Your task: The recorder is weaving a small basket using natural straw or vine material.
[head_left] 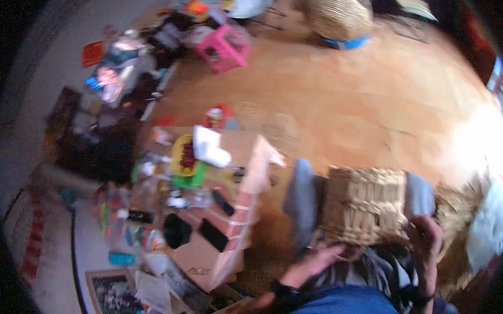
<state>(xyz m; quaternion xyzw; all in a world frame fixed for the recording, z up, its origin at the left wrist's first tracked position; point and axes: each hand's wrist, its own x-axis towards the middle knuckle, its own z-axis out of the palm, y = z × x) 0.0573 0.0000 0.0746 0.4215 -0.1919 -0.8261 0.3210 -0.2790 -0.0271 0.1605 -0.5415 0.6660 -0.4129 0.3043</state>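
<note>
A half-made, tan woven basket (pixel 365 198) rests between my knees over dark fabric in my lap. My left hand (pixel 328 256) grips its lower left edge, fingers partly hidden and blurred. My right hand (pixel 426 235) is raised at the basket's lower right corner with its fingers curled; what they hold is too blurred to name. A pile of dry straw-coloured strips (pixel 451 210) lies to the right, beside pale blue plastic sheeting (pixel 483 248).
To my left, a cardboard sheet (pixel 193 264) bears a yellow container (pixel 177 156), white items, dark rectangular objects and clutter. Beyond stand a pink stool (pixel 225 46) and, at the back, a large round wicker piece (pixel 339 15) on the brown floor (pixel 377 95).
</note>
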